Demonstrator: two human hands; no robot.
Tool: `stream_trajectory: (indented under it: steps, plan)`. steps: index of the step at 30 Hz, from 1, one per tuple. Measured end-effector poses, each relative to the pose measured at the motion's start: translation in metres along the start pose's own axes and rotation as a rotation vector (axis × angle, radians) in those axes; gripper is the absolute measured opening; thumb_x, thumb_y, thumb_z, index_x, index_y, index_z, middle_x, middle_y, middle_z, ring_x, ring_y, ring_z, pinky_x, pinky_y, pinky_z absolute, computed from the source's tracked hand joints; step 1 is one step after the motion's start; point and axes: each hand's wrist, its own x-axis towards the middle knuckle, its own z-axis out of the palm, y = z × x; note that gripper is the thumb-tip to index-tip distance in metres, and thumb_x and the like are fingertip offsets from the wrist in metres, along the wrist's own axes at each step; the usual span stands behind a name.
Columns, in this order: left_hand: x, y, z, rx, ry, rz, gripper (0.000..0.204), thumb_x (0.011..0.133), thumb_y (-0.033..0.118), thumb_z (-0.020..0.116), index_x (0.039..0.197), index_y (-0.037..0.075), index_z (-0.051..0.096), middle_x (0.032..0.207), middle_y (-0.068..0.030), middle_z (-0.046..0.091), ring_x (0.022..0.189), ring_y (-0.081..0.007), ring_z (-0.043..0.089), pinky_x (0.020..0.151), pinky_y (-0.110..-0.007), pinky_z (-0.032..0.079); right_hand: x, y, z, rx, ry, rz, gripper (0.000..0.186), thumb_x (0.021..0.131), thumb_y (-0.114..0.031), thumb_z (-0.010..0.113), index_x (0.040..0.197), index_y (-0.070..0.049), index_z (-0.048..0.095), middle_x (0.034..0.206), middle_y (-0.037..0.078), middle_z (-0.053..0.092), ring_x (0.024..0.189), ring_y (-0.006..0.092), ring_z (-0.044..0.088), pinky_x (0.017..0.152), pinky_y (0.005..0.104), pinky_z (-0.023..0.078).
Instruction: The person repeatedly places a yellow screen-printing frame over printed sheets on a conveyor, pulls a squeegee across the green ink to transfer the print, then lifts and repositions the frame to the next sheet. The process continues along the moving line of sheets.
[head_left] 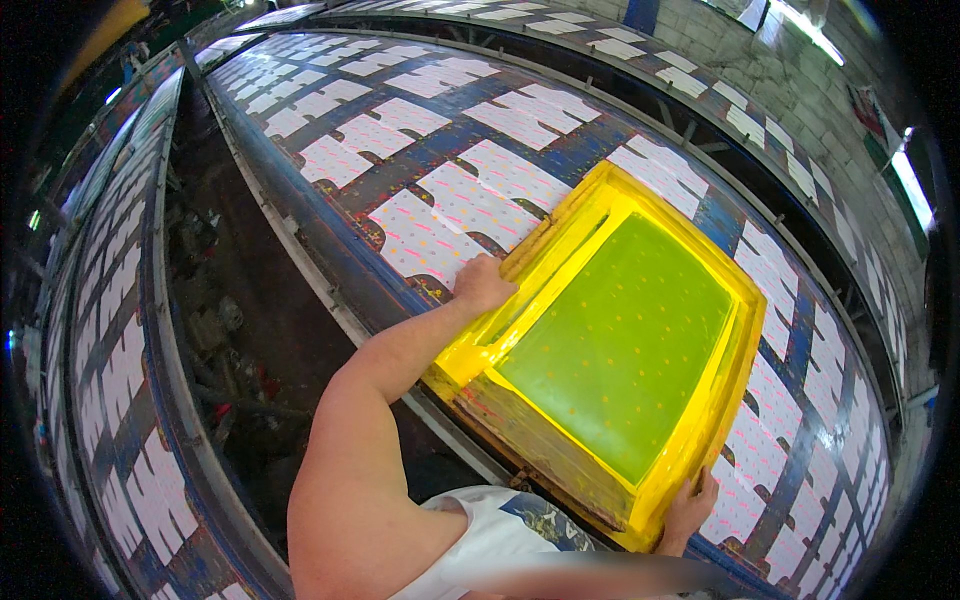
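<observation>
We saw a yellow-framed printing screen (620,340) with a green mesh lying flat on the long blue counter (420,160), filling the centre and lower right of the frame. Our left hand (483,283) rested at the screen's upper-left edge, just left of centre, fingers together and curled over the frame's rim, gripping it. Our right hand (690,505) sat at the bottom right of the frame, fingers closed around the screen's near corner. White fabric cut pieces (440,235) dotted with small pink marks lay in rows along the counter, running toward the upper left and down the right edge; the pieces nearest the left hand touched the screen's side. A second counter (110,370) with similar white pieces ran down the left side of the frame, well apart, across a dark aisle (240,300).
</observation>
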Motion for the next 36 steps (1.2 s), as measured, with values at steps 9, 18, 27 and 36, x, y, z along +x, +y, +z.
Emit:
stream_trajectory:
  steps: [9, 18, 27, 36]
  plan:
    - [-0.001, -0.001, 0.004, 0.011, 0.036, 0.038, 0.049, 0.083, 0.04, 0.089, 0.117, 0.005, 0.084, 0.12, -0.0248, 0.078, 0.114, -0.0425, 0.077, 0.1, -0.055, 0.061, -0.001, -0.005, -0.004, -0.005, -0.021, -0.007, 0.047, 0.097, -0.001, 0.071, 0.144, 0.005, 0.066, 0.136, 0.025, 0.067, 0.13, 0.0451, 0.063, 0.114, 0.0523, 0.051]
    - [0.001, 0.004, -0.003, 0.016, -0.061, -0.023, 0.051, 0.085, 0.038, 0.088, 0.123, 0.005, 0.082, 0.125, -0.0213, 0.077, 0.12, -0.0398, 0.076, 0.104, -0.053, 0.062, -0.001, 0.0, -0.001, -0.021, -0.042, 0.051, 0.051, 0.096, -0.007, 0.074, 0.145, 0.002, 0.065, 0.138, 0.026, 0.068, 0.131, 0.0471, 0.062, 0.117, 0.0565, 0.048]
    - [-0.003, 0.007, -0.008, -0.006, -0.052, -0.018, 0.049, 0.085, 0.036, 0.088, 0.125, 0.008, 0.082, 0.124, -0.0205, 0.078, 0.119, -0.0392, 0.076, 0.104, -0.053, 0.061, 0.004, -0.002, -0.001, -0.033, -0.045, 0.056, 0.051, 0.096, -0.003, 0.074, 0.145, 0.006, 0.065, 0.133, 0.026, 0.069, 0.126, 0.0458, 0.065, 0.113, 0.0526, 0.052]
    - [-0.006, 0.008, -0.006, 0.061, -0.016, 0.042, 0.052, 0.087, 0.036, 0.087, 0.127, 0.003, 0.077, 0.131, -0.0229, 0.071, 0.126, -0.0416, 0.071, 0.108, -0.056, 0.059, 0.027, -0.031, -0.015, 0.21, -0.113, 0.183, 0.069, 0.091, -0.004, 0.076, 0.158, -0.002, 0.059, 0.148, 0.027, 0.068, 0.135, 0.0435, 0.068, 0.116, 0.0488, 0.053]
